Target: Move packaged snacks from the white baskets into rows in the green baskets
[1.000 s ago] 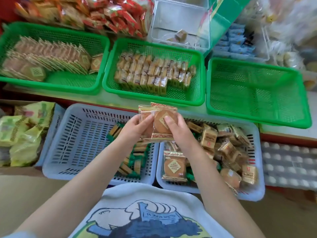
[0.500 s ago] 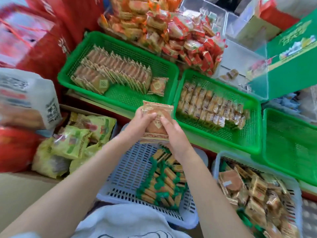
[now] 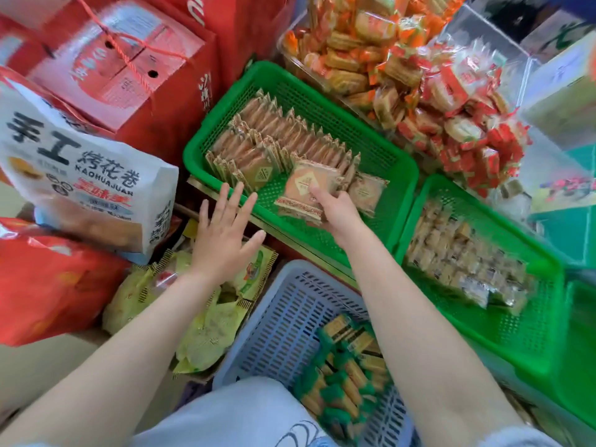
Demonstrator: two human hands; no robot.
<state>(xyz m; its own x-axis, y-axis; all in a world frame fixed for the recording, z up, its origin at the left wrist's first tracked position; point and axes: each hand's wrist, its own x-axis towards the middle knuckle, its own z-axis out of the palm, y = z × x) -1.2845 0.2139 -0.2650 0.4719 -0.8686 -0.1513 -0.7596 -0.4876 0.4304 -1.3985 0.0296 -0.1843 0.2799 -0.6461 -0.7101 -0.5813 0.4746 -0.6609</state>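
Note:
My right hand (image 3: 335, 211) grips a small stack of flat tan snack packets (image 3: 306, 188) over the left green basket (image 3: 400, 162). That basket holds two rows of the same packets (image 3: 274, 146) standing on edge, and one loose packet (image 3: 367, 191) lies flat beside my right hand. My left hand (image 3: 222, 233) hovers with spread fingers just outside the basket's near left rim, holding nothing. A second green basket (image 3: 516, 343) to the right holds rows of small wrapped snacks. Below, a white basket (image 3: 283, 321) contains green-and-gold bars (image 3: 345, 375).
Red cartons (image 3: 129, 69) and a white printed bag (image 3: 77, 175) stand at the left. Yellow-green snack bags (image 3: 206, 327) lie under my left forearm. A heap of red-orange wrapped snacks (image 3: 429, 85) sits behind the green baskets. A third green basket's edge (image 3: 580, 350) shows far right.
The view swung left. My right hand carried the packets forward into the left green basket, and my left hand let go of them and spread open beside the rim.

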